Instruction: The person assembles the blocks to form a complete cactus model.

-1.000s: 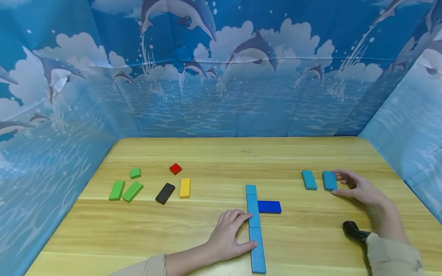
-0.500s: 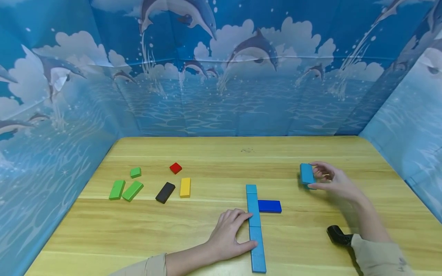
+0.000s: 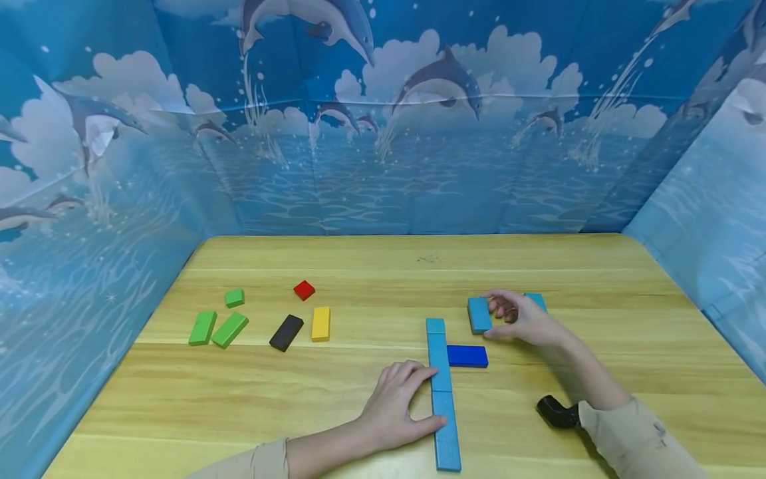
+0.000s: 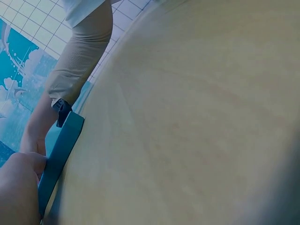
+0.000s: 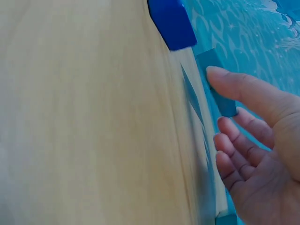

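In the head view my right hand (image 3: pixel 526 322) pinches a light blue wooden block (image 3: pixel 479 315) between thumb and fingers, just behind a dark blue block (image 3: pixel 468 356). The right wrist view shows the pinched block (image 5: pixel 224 102) apart from the tabletop. My left hand (image 3: pixel 395 407) rests against the left side of a straight row of light blue blocks (image 3: pixel 445 422), thumb and index finger touching its top edge. The dark blue block meets that row's right side at about a right angle. Behind my right hand, another light blue block (image 3: pixel 536 301) is partly hidden.
On the left of the wooden table (image 3: pixel 239 399) lie several green blocks (image 3: pixel 230 329), a red block (image 3: pixel 304 290), a black block (image 3: pixel 286 332) and a yellow block (image 3: pixel 320 324). A black device (image 3: pixel 558 412) sits at my right wrist. Dolphin-print sheets (image 3: pixel 371 186) surround the table.
My right hand has lifted the rightmost light blue block and carried it left, past the other loose one, to near the dark blue block. The left hand has stayed in place.
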The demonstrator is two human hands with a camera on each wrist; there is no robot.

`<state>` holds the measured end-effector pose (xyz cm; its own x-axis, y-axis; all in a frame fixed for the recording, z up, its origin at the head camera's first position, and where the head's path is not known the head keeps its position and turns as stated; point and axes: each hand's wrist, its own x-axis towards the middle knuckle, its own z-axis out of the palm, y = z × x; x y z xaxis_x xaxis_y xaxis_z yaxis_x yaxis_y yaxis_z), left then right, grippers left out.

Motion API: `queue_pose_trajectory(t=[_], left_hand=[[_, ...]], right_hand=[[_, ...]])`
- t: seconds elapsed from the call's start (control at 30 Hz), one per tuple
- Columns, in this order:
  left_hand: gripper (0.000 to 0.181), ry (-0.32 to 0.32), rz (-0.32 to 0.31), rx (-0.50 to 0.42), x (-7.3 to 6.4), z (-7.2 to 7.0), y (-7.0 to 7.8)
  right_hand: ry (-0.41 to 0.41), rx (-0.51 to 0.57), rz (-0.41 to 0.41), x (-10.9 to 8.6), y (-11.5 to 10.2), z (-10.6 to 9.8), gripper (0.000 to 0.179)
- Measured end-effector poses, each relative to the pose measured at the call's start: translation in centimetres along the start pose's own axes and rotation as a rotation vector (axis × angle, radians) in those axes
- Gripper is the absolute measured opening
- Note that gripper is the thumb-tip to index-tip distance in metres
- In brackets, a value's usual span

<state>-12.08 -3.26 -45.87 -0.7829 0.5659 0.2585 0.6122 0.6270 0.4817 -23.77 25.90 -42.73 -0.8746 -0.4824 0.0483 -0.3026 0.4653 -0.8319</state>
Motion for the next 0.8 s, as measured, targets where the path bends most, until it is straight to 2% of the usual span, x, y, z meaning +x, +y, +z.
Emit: queue_pose_trajectory(t=[0.53, 0.8], left_hand=[[0.064, 0.010, 0.005, 0.002, 0.03, 0.02, 0.04], [0.064, 0.013, 0.007, 0.001, 0.02, 0.02, 0.07]], right_hand=[[-0.087, 0.018, 0.036, 0.02, 0.08, 0.64, 0.062], [-0.092, -0.034, -0.009, -0.14, 0.25, 0.42, 0.041]])
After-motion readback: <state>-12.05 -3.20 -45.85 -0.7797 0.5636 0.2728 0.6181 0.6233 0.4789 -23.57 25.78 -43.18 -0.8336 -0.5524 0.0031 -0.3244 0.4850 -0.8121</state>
